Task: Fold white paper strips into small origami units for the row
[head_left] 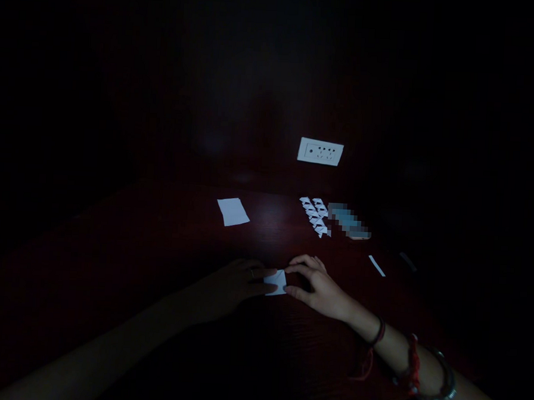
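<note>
A small white piece of paper (279,279) with visible crease lines lies on the dark red table in front of me. My left hand (240,279), in shadow and wearing a ring, reaches over its left side. The thumb and index finger there are stretched out and apart, with their tips on the paper. At the paper's right edge is my right hand (315,284), its thumb and index finger apart and their tips touching or very near the corners. Neither hand is closed around the paper. Bracelets circle my right wrist and forearm.
A larger white sheet (233,212) lies farther back on the table (194,220). Several folded white paper pieces (314,216) stand in two rows, beside a blurred-out phone-like object (349,221). A narrow paper strip (377,265) lies right. A socket panel (320,151) is on the wall.
</note>
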Motion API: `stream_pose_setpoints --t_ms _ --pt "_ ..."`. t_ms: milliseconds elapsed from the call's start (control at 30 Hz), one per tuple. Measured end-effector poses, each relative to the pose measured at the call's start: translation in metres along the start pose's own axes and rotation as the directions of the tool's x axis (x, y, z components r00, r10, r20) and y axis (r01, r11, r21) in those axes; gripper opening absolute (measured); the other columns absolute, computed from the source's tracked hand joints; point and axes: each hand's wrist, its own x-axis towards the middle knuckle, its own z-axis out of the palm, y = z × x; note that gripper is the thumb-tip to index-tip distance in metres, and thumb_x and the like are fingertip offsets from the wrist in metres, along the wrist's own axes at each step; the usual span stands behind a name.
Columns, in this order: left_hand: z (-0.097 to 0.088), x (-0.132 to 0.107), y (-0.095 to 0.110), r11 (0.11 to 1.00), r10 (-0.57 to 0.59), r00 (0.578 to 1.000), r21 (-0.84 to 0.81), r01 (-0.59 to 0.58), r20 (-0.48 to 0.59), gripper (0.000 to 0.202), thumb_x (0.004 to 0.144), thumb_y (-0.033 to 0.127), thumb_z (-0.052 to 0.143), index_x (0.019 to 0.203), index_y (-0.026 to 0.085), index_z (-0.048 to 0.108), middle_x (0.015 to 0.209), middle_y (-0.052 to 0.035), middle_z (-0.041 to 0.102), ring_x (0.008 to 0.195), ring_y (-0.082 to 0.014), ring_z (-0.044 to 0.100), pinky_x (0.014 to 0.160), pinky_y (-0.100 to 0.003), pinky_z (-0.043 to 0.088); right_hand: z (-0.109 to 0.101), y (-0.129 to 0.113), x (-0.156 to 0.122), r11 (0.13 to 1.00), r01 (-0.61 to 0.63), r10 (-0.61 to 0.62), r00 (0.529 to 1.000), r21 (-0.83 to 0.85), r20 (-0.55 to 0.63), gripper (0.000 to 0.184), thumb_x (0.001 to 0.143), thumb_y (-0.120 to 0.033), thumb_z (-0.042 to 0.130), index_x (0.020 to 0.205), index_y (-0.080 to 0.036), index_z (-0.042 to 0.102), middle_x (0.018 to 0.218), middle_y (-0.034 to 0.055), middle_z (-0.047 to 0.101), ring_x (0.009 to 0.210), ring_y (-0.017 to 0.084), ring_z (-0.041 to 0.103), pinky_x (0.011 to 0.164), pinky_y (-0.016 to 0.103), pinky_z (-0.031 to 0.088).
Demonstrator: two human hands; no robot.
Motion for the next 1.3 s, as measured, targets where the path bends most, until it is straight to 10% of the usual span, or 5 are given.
stream_pose_setpoints --t_ms 700,1300 --pt "0.0024 0.0020 0.0035 1.000 -0.018 1.000 -0.009 0.018 0.013 0.063 0.075 0.002 0.045 0.128 0.033 0.026 0.133 0.0015 0.030 0.116 -0.0246 0.027 0.092 -0.043 0.026 0.0035 -0.0022 0.0089 0.974 0.071 -0.051 0.994 0.217 -0.096 0.016 0.074 -0.021 0.056 0.089 -0.019 0.054 0.084 -0.0002 0.062 0.081 0.014 0.055 0.085 0.034 0.032" --pt "0.0047 0.0027 0.0027 0.997 -0.040 0.999 -0.062 0.040 0.005 0.059 0.076 0.003 0.044 0.127 0.028 0.029 0.131 0.0002 0.034 0.116 -0.0217 0.029 0.094 -0.040 0.025 -0.0056 0.0040 0.0051 0.936 0.349 -0.347 0.937 -0.047 0.035 0.013 0.079 -0.014 0.049 0.082 -0.020 0.060 0.086 0.0004 0.063 0.090 0.013 0.053 0.085 0.031 0.033"
